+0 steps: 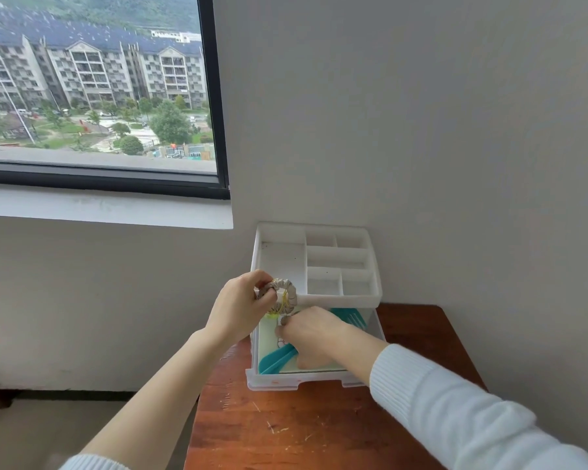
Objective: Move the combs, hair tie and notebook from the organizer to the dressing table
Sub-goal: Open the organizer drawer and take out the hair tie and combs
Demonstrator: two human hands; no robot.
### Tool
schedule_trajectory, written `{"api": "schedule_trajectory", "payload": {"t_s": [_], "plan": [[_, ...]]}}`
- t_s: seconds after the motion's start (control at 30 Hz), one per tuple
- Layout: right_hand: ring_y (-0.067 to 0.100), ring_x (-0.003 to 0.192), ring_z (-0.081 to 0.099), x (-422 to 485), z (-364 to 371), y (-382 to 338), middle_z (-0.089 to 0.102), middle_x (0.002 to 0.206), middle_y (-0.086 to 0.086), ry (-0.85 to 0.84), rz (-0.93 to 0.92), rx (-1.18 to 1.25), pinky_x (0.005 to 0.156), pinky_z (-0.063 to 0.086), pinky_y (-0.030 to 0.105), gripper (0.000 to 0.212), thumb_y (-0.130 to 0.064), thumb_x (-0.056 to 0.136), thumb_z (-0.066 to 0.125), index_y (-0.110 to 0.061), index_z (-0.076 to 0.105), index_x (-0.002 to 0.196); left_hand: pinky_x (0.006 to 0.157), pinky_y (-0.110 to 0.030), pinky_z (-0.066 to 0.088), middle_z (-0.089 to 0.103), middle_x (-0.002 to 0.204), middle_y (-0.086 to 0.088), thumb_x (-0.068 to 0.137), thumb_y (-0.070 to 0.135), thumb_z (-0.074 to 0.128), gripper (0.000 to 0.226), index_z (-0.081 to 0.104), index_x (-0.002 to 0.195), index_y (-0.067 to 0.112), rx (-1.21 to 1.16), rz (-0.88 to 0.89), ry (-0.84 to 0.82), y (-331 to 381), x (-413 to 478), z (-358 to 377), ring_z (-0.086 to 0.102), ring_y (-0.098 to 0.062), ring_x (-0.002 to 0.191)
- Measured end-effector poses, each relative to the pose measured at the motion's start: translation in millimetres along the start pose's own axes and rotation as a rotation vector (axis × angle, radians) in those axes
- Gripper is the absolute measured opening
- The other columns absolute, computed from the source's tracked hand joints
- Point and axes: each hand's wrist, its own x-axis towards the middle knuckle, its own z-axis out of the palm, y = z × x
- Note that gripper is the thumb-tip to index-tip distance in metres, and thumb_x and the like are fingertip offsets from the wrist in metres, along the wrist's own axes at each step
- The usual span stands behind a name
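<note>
A white organizer (340, 300) stands at the back of the wooden dressing table (313, 425), its lower drawer (296, 381) pulled out toward me. My left hand (241, 310) pinches a grey patterned hair tie (284, 295) with yellow threads, held above the drawer's left rear corner. My right hand (313, 335) reaches down into the drawer, fingers curled over a teal comb (275, 361). A second teal comb (348, 317) shows behind that hand. Both lie on a pale notebook (333, 367) that lines the drawer floor.
The organizer's top tray (336, 256) has several compartments with nothing in them. A wall rises directly behind and to the right. A window sill (109, 208) juts out at the upper left. The table's left edge drops to the floor.
</note>
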Motion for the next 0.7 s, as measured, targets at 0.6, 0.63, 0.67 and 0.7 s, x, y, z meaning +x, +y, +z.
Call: {"api": "schedule_trajectory", "payload": {"t_s": [0.6, 0.63, 0.67, 0.7], "plan": [[0.023, 0.073, 0.056, -19, -25, 19, 0.062, 0.085, 0.01, 0.126, 0.078, 0.245, 0.06, 0.042, 0.031, 0.013, -0.009, 0.087, 0.06, -0.004, 0.069, 0.094, 0.066, -0.025, 0.053, 0.071, 0.078, 0.003, 0.085, 0.019, 0.061, 0.012, 0.07, 0.092, 0.016, -0.169, -0.174, 0.168, 23, -31, -26, 0.067, -0.013, 0.073], [0.023, 0.072, 0.058, -21, -28, 21, 0.063, 0.083, 0.01, 0.132, 0.076, 0.262, 0.059, 0.045, 0.031, 0.013, -0.01, 0.086, 0.062, -0.004, 0.071, 0.093, 0.065, -0.023, 0.052, 0.071, 0.078, 0.004, 0.085, 0.02, 0.061, 0.012, 0.071, 0.092, 0.017, -0.177, -0.195, 0.206, 24, -36, -29, 0.066, -0.011, 0.073], [0.021, 0.069, 0.057, -24, -31, 23, 0.062, 0.078, 0.007, 0.143, 0.071, 0.28, 0.057, 0.045, 0.03, 0.014, -0.012, 0.084, 0.064, -0.003, 0.072, 0.091, 0.062, -0.02, 0.05, 0.071, 0.079, 0.004, 0.084, 0.02, 0.061, 0.012, 0.07, 0.091, 0.017, -0.177, -0.214, 0.244, 26, -41, -32, 0.065, -0.009, 0.073], [0.018, 0.064, 0.055, -26, -35, 23, 0.058, 0.071, 0.002, 0.157, 0.06, 0.302, 0.053, 0.041, 0.025, 0.014, -0.014, 0.083, 0.067, -0.004, 0.072, 0.09, 0.061, -0.018, 0.048, 0.071, 0.08, 0.003, 0.085, 0.021, 0.062, 0.011, 0.07, 0.091, 0.018, -0.18, -0.231, 0.279, 28, -46, -35, 0.064, -0.008, 0.073]]}}
